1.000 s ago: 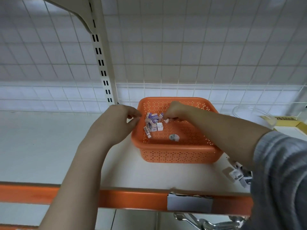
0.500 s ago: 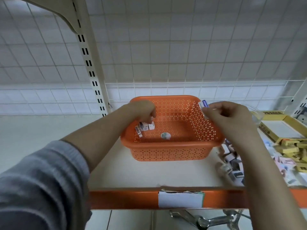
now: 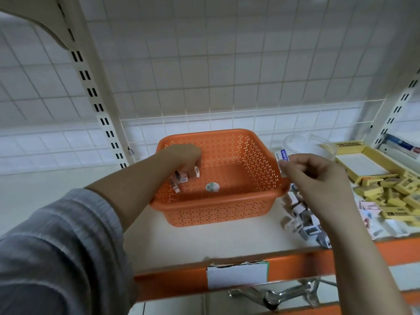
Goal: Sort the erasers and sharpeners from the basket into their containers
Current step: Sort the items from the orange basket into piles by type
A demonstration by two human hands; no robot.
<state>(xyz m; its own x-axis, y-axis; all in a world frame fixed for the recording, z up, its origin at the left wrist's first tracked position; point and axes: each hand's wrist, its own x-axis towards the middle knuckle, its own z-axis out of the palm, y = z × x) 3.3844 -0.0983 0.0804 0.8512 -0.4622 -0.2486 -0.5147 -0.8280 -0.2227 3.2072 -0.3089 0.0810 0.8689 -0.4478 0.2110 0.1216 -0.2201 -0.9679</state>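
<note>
An orange perforated basket (image 3: 218, 210) stands on the shelf. My left hand (image 3: 184, 158) reaches into its left side, fingers curled over a small cluster of white erasers (image 3: 181, 178); whether it grips one is hidden. A round sticker (image 3: 212, 187) lies on the basket floor. My right hand (image 3: 318, 178) is just right of the basket's rim and pinches a white eraser with a blue label (image 3: 281, 160). Below that hand lies a heap of white boxed erasers (image 3: 304, 221) on the shelf.
A clear round container (image 3: 306, 144) stands behind the right hand. An open yellow box (image 3: 361, 164) and several yellow packs (image 3: 395, 192) fill the far right. The orange shelf edge (image 3: 181, 280) carries a white label. Slotted uprights rise left and right. Metal hooks hang below.
My right hand lifted out of the basket with an eraser and carried it right, past the rim. My left hand went from the basket's left rim down inside onto the erasers.
</note>
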